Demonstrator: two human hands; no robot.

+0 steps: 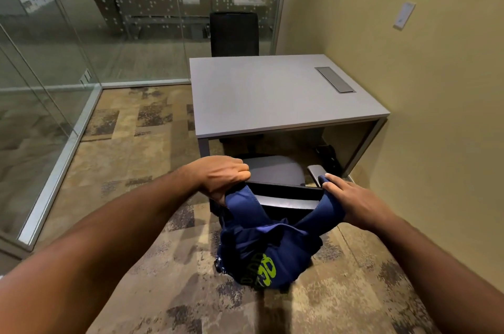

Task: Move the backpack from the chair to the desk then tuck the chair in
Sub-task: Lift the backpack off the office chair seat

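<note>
Backpack (268,246) is hanging off the chair (275,172) back, both hands' fingers (240,170) gripping its straps; tabletop (272,93) placement and chair tuck-in are pending.

Backpack (268,249) hangs between left hand (222,177) and right hand (351,204), chair (275,178) just beyond them, desk (272,93) farther ahead.

Both hands (286,189) grip blue backpack (268,246) straps over chair (275,170) back.

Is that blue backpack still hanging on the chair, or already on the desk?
Hanging on the chair: the backpack dangles behind the backrest, its straps over the top. The desk has no bag.
</note>
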